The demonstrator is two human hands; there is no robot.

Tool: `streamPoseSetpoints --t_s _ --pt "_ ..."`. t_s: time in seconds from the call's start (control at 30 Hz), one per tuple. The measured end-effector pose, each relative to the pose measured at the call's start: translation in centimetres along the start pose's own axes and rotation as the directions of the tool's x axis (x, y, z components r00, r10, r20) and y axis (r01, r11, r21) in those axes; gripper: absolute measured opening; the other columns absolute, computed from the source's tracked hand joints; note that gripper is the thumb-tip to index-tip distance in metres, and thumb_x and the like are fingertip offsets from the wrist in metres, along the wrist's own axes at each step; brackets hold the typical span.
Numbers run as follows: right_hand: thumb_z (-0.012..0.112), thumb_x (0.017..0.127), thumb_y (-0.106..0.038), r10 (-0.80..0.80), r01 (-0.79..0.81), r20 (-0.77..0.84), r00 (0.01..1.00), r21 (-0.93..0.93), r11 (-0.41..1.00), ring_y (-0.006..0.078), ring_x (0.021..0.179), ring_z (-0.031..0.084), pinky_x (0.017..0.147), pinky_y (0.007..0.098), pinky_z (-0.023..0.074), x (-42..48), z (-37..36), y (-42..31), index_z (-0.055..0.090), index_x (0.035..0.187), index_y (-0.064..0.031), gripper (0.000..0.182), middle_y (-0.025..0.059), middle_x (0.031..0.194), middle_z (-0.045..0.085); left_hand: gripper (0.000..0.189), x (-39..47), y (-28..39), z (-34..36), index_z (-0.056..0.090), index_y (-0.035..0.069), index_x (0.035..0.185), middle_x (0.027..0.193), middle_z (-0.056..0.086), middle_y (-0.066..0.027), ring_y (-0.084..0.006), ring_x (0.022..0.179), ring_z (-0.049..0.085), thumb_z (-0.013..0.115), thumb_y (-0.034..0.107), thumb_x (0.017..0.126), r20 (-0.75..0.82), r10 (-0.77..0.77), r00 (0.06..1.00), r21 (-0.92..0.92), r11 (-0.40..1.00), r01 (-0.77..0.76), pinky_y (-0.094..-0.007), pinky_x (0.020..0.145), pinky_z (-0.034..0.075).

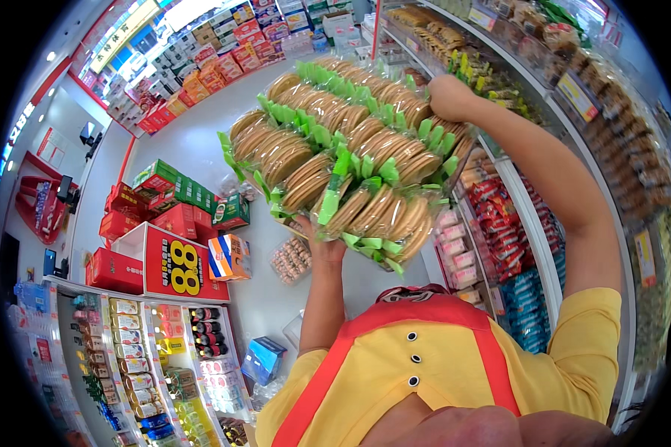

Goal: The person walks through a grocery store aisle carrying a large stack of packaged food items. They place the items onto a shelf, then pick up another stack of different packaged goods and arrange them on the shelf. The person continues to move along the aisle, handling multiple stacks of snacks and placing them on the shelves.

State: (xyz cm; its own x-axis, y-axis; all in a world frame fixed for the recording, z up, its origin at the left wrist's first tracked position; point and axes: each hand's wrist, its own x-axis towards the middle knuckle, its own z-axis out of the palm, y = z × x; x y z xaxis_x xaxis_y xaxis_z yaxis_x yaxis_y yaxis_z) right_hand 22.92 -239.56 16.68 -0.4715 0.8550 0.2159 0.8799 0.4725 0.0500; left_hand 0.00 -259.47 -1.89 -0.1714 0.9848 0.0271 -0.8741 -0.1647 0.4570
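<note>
A wide tray or box bottom, mostly hidden, carries several clear plastic packs of round golden wafers [296,156] with green ends. My left hand [325,244] supports the load from below at its near edge, and most of its fingers are hidden under the packs. At the far right side my right hand [449,99] is curled against the rim, its knuckles upward. The load is held up in front of my chest, between a shelf and the open floor. One pack [335,195] lies crosswise on top of the others.
To the right, shelves hold bagged pastries [620,128], red packets [495,229] and pink packs [456,246]. Stacked cartons [173,212] and an egg pack [292,260] stand on the left. A bottle shelf [184,318] is at lower left, with a blue box [263,360] beside it.
</note>
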Motion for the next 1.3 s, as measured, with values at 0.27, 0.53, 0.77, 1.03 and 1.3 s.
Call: streamPoseSetpoints --t_s 0.27,0.53,0.77,1.03,1.3 --pt "0.051 0.068 -0.008 -0.091 0.065 0.148 0.985 0.174 0.983 0.0340 0.078 0.061 0.070 0.0391 0.0484 14.3 7.7 -2.7 0.063 0.075 0.0048 0.019 0.0240 0.081 0.061 0.074 11.7 3.4 -6.6 0.031 0.009 0.131 0.128 0.040 -0.0093 -0.0291 0.117 0.039 0.023 0.065 0.082 -0.162 0.114 0.980 -0.015 0.993 -0.118 -0.0438 0.099 0.033" --pt "0.051 0.069 -0.008 -0.040 0.000 0.176 0.984 0.223 0.975 0.0362 0.080 0.060 0.070 0.0404 0.0486 29.8 17.8 -1.9 0.062 0.077 0.0056 0.019 0.0246 0.082 0.060 0.070 27.7 6.0 -11.7 0.032 0.010 0.130 0.125 0.044 -0.0098 -0.0285 0.112 0.043 0.023 0.062 0.084 -0.341 0.144 0.929 0.184 0.979 -0.084 -0.0434 0.096 0.037" --pt "0.051 0.067 -0.007 0.132 -0.187 0.249 0.960 0.212 0.959 0.0373 0.078 0.059 0.071 0.0414 0.0473 40.3 24.5 2.1 0.062 0.076 0.0056 0.019 0.0252 0.081 0.060 0.066 43.6 7.1 -15.8 0.033 0.011 0.129 0.125 0.044 -0.0107 -0.0283 0.112 0.044 0.030 0.058 0.085 -0.318 -0.111 0.942 -0.023 0.994 0.110 -0.0429 0.095 0.038" --pt "0.048 0.070 -0.005 0.311 -0.378 0.280 0.908 0.234 0.896 0.0394 0.075 0.058 0.070 0.0444 0.0459 49.6 30.7 8.8 0.061 0.075 0.0067 0.018 0.0274 0.077 0.057 0.065 60.8 4.0 -19.0 0.034 0.010 0.128 0.124 0.045 -0.0129 -0.0299 0.109 0.047 0.033 0.057 0.084 -0.207 -0.256 0.944 0.013 0.964 0.264 -0.0443 0.092 0.040" --pt "0.051 0.067 -0.006 0.428 -0.497 0.329 0.842 0.160 0.853 0.0385 0.076 0.058 0.070 0.0435 0.0460 56.2 38.1 16.0 0.062 0.075 0.0052 0.017 0.0256 0.078 0.059 0.067 75.5 -2.1 -25.2 0.039 0.007 0.125 0.121 0.048 -0.0123 -0.0288 0.107 0.050 0.041 0.057 0.081 -0.197 -0.427 0.882 -0.026 0.902 0.431 -0.0429 0.090 0.042"
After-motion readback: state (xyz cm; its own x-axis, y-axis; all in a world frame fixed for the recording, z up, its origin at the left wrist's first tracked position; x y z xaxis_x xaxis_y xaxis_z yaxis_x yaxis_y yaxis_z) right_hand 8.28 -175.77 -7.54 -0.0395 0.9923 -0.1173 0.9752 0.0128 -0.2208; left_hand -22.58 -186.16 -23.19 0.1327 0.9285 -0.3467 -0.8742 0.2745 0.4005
